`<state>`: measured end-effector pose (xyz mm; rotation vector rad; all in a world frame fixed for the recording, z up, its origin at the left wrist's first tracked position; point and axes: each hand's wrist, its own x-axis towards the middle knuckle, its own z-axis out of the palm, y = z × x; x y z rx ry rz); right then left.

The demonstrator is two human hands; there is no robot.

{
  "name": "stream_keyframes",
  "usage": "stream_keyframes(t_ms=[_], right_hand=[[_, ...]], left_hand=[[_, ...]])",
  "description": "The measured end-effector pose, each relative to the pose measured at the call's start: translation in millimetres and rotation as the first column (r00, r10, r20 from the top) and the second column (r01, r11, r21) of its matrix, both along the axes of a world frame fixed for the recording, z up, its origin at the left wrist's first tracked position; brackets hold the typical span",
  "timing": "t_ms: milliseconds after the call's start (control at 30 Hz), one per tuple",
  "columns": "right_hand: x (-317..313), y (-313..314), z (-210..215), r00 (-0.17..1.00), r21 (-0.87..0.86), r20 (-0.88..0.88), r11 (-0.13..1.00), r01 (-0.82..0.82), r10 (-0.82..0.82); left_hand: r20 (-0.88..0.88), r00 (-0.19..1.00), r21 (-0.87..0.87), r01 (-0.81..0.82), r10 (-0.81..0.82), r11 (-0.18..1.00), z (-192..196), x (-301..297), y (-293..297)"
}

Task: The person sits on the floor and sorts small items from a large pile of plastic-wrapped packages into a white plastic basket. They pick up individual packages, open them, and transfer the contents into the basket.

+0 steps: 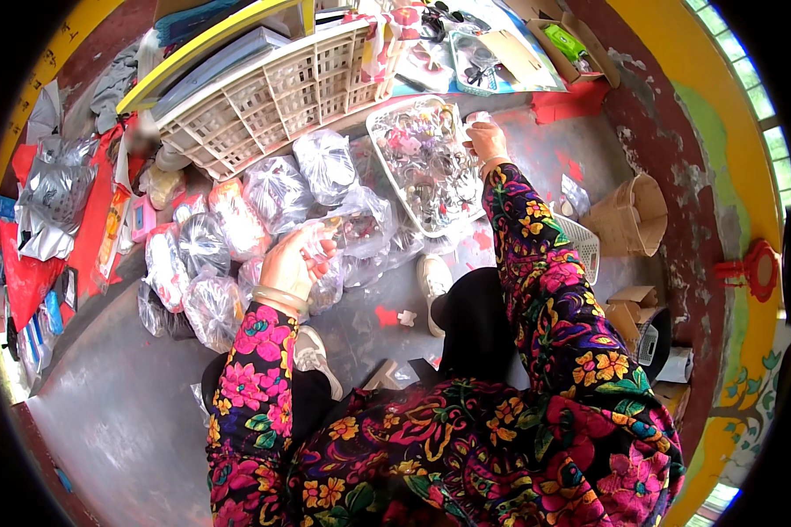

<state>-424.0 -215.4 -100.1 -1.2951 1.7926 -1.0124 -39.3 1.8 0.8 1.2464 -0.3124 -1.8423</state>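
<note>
A white plastic basket (pixel 380 140) full of small, clear-wrapped trinkets stands in front of me. At its far right edge my right hand (pixel 486 143) has its fingers closed on a small clear plastic packet (pixel 478 117); what is inside the packet is too small to tell. My left hand (pixel 290 266), with a bangle at the wrist, is left of the basket. Its fingers are curled on the edge of a clear plastic bag (pixel 366 221) with dark small items inside. Several other filled plastic bags (pixel 277 189) lie beyond and to the left of that hand.
A large beige crate (pixel 272 92) stands behind the bags. At the far side are a teal-edged tray (pixel 475 70) and a carton with a green packet (pixel 567 44). Right of my arm are an open cardboard box (pixel 633 215) and a white basket (pixel 580 246). My shoes (pixel 433 285) are near the bags.
</note>
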Motion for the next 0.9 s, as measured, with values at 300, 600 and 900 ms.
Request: stream_keyframes(t_ms=[300,600,900], right_hand=[[54,-16,7,0.824,0.151,-0.552,0.987,-0.056,0.132],[54,-8,15,0.733,0.030,-0.678,0.996,0.088,-0.045],[56,34,74,0.923,0.087,-0.365,0.991,-0.097,0.123]], left_hand=[[0.043,0.999,-0.008,0.022,-0.021,1.000,0,8,4],[0.045,0.999,-0.011,-0.007,0.008,1.000,-3,11,6],[0.065,0.997,-0.041,0.038,-0.035,0.998,-5,12,7]])
